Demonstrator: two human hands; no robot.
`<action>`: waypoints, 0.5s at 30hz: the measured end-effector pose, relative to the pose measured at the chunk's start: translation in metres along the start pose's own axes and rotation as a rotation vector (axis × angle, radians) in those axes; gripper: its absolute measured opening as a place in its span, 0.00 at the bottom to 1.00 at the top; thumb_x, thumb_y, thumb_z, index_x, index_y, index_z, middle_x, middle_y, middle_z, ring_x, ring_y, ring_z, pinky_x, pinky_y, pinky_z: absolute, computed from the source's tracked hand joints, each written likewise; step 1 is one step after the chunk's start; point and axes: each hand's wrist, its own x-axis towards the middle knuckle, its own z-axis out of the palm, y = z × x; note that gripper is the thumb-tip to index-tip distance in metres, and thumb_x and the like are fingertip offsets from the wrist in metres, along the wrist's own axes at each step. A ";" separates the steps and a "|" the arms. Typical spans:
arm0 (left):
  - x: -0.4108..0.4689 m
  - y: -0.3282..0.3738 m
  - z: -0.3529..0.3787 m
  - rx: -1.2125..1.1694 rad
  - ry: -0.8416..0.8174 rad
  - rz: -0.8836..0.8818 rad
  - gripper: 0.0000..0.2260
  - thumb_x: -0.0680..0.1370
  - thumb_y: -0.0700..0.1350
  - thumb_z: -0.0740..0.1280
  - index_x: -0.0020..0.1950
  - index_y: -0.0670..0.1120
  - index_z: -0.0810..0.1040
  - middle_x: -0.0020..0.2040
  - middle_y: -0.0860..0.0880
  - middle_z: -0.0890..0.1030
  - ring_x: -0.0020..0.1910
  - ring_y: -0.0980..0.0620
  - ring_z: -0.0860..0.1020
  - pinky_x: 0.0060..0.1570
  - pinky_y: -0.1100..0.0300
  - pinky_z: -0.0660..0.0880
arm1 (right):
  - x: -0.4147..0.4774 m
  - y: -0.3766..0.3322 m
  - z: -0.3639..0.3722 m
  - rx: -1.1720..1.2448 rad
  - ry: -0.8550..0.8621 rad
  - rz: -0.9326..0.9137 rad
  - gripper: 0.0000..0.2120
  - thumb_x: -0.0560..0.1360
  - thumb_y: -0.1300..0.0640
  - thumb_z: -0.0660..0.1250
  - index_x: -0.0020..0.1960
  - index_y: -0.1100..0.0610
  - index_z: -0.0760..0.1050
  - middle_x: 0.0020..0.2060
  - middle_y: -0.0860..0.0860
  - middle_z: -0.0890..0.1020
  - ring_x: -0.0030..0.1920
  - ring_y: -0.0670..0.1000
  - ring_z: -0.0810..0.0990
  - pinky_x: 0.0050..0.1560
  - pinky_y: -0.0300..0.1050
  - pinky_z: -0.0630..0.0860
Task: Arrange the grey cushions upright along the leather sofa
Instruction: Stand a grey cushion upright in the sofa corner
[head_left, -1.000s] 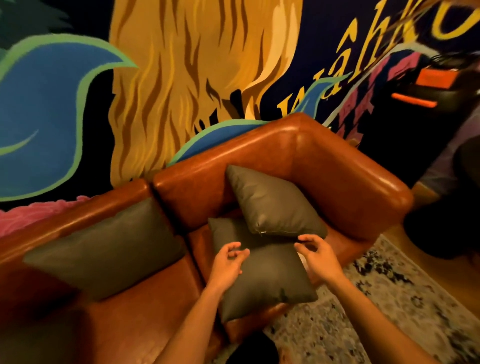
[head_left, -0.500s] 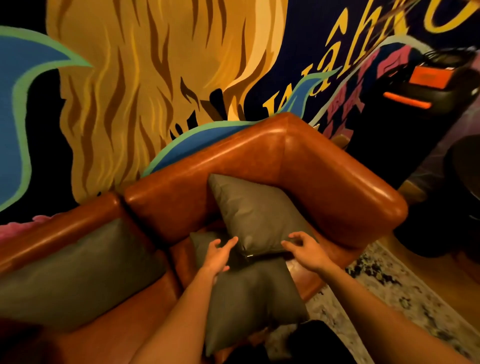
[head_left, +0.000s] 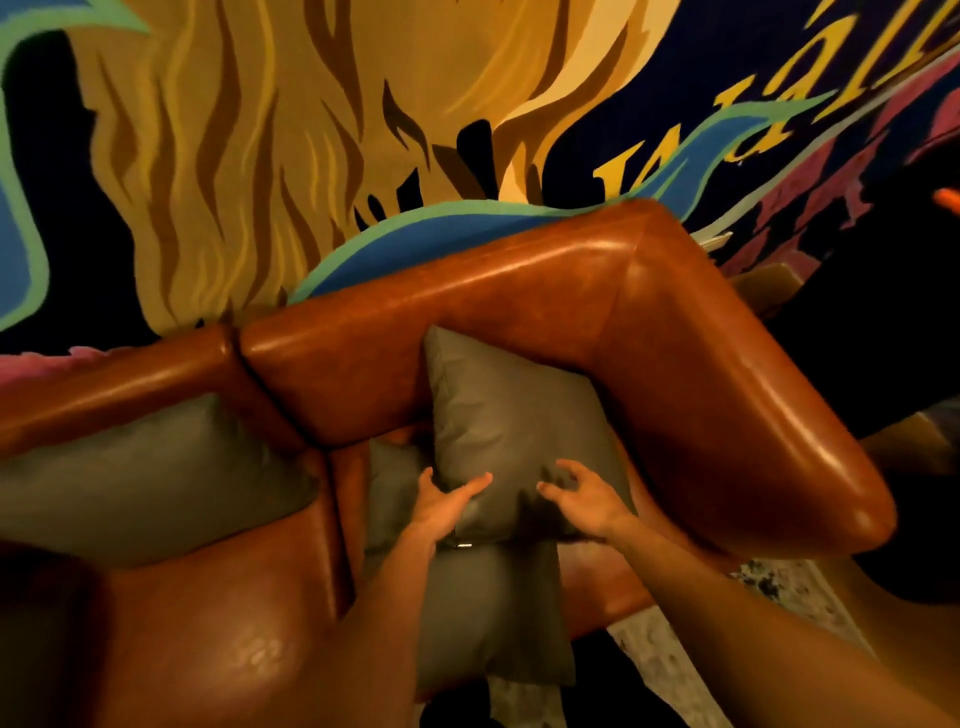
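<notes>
on wall mural (head_left: 322, 156), yellow lettering (head_left: 639, 171) (unreadable); hands on cushion (head_left: 509, 421).

Painted mural wall (head_left: 322, 156), patterned rug (head_left: 675, 670)

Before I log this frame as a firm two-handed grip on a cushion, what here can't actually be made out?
All in the head view:
- Flat cushion: its far part is hidden under the corner cushion and both forearms.
- Left hand and right hand: whether they grip the corner cushion or only touch it, since the fingers are motion-blurred.
- Long cushion: cut off by the left edge.
- Sofa seat, bottom left: too dark to read.
</notes>
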 end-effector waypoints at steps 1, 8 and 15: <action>0.002 0.000 0.005 0.017 0.016 -0.003 0.58 0.65 0.58 0.82 0.84 0.44 0.51 0.80 0.43 0.67 0.76 0.42 0.70 0.74 0.49 0.68 | 0.006 0.002 -0.006 -0.005 -0.014 0.000 0.32 0.78 0.45 0.71 0.78 0.54 0.67 0.75 0.54 0.74 0.75 0.55 0.72 0.73 0.44 0.66; -0.019 0.007 0.061 0.129 0.032 0.033 0.40 0.62 0.49 0.85 0.70 0.43 0.73 0.65 0.43 0.82 0.63 0.43 0.81 0.64 0.47 0.78 | 0.031 0.002 -0.037 0.075 -0.101 -0.033 0.40 0.75 0.39 0.71 0.80 0.54 0.63 0.79 0.53 0.68 0.79 0.54 0.67 0.79 0.49 0.63; -0.074 -0.002 0.153 0.456 0.038 0.130 0.51 0.67 0.60 0.76 0.83 0.51 0.51 0.76 0.44 0.71 0.72 0.41 0.74 0.68 0.50 0.72 | 0.020 0.002 -0.062 0.071 -0.084 0.022 0.68 0.57 0.28 0.78 0.84 0.51 0.45 0.81 0.56 0.63 0.79 0.58 0.66 0.78 0.53 0.65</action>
